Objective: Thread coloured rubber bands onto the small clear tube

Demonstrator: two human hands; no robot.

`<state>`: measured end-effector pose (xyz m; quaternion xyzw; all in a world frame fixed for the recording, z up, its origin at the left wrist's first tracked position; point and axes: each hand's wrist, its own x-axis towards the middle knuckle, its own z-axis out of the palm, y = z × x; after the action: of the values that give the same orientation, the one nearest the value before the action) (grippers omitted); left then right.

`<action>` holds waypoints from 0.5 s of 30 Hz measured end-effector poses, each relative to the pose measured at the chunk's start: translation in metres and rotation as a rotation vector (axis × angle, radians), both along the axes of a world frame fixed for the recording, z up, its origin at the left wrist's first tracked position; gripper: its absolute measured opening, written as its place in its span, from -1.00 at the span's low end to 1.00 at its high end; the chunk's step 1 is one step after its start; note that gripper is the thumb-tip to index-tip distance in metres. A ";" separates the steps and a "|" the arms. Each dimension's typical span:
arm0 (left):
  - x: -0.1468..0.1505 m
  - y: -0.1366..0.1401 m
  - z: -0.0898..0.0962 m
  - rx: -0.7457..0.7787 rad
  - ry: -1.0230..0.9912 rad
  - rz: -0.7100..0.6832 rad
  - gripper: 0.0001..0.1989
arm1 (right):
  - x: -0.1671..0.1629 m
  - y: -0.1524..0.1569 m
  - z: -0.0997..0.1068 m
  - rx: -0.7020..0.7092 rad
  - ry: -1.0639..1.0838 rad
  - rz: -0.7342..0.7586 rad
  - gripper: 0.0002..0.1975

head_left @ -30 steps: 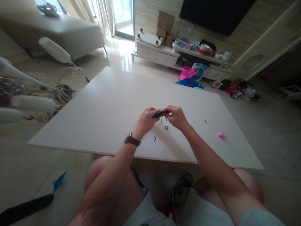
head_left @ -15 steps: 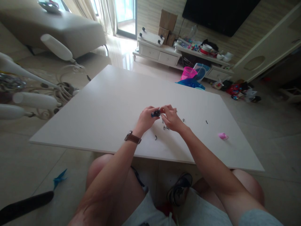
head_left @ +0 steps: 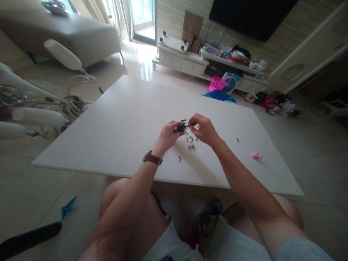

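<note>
Left hand [head_left: 168,137] grips container [head_left: 178,128] mid-body; likely light, stiff, slick. Right hand [head_left: 203,128] at its mouth, can't tell what's pinched. Black bits [head_left: 191,139]: probably featherlight, take by fingertips.

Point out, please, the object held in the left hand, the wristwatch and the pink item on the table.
Held object [head_left: 179,128]: head view, its visible middle.
Wristwatch [head_left: 154,158]: head view, brown strap.
Pink item [head_left: 255,156]: head view, rounded body.

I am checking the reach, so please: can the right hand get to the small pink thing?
Probably yes: nothing tall stands on the table between the right hand and the pink thing.
</note>
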<state>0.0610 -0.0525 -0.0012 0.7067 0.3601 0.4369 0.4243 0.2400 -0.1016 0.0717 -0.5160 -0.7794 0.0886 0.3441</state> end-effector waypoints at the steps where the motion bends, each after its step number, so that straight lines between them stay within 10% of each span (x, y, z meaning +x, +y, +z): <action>1: 0.000 0.000 0.000 -0.003 -0.007 -0.001 -0.55 | 0.001 0.000 0.001 0.007 0.003 0.005 -0.89; 10: -0.002 0.000 0.003 -0.018 -0.034 0.014 -0.57 | 0.059 -0.015 -0.053 -0.211 0.226 -0.273 -0.80; 15: -0.005 0.003 0.004 -0.042 -0.061 0.044 -0.56 | 0.164 -0.045 -0.110 -0.100 0.079 -0.942 -0.73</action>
<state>0.0562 -0.0498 0.0030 0.6758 0.3717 0.4600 0.4400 0.4041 -0.1466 -0.0382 -0.8255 -0.4415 -0.0205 0.3510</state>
